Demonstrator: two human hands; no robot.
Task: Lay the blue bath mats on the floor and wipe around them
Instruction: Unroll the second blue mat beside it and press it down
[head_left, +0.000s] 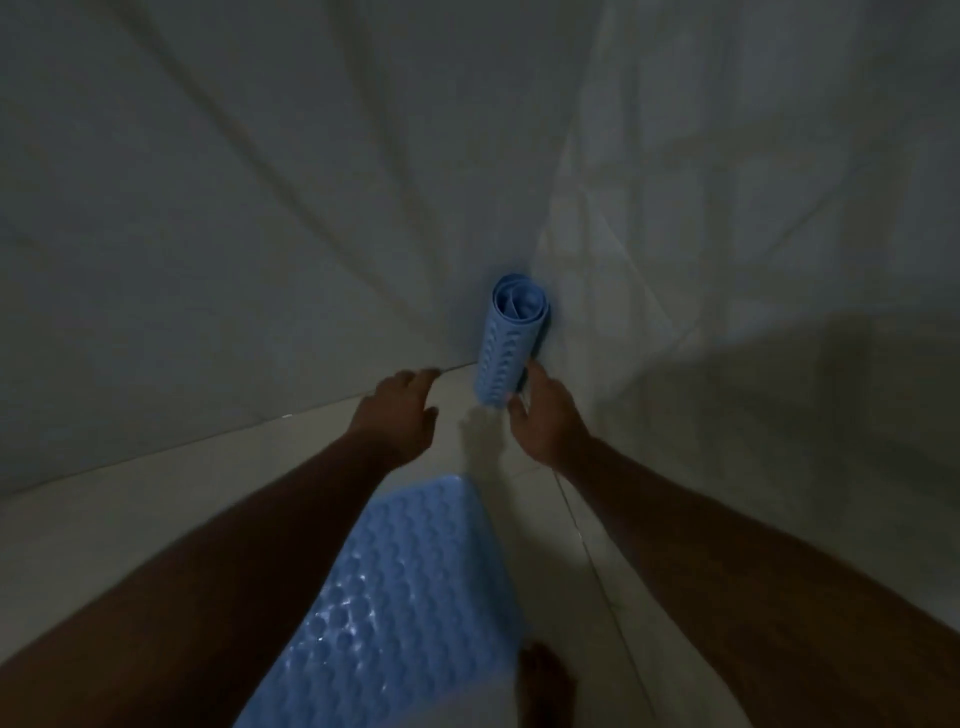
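Pale tile floor (130, 525) is running across the lower frame, meeting a white wall (208, 208) at a seam. Light is dim, everything is reading grey-blue.

Left side: left hand (400, 410) is hovering just above the floor near the wall seam, palm down, fingers loosely spread and slightly curled. It is holding nothing and sitting clear of the roll, with a gap of bare tile between them. Left forearm is crossing the near-left corner of the flat mat.

Centre: flat blue bath mat (410, 597) is lying unrolled on the floor between the two forearms, bubble texture up, catching some glare. Its far edge is stopping short of both hands. A bare foot (545, 675) is showing at its right edge, toes touching or just beside the mat; cannot tell which.

Right of centre: rolled blue bath mat (506, 348) is standing on end in the corner where the two walls meet, leaning slightly, open spiral end pointing up. Its base is at floor level against the wall.

Right hand (543, 415) is gripping the lower part of the roll from its right side, thumb wrapping the near face, fingers curling around behind. Fingertips are hidden behind the roll, so how tightly they are closing is unclear.

Far right: second wall (779, 208) is looking brighter, with faint tile lines.
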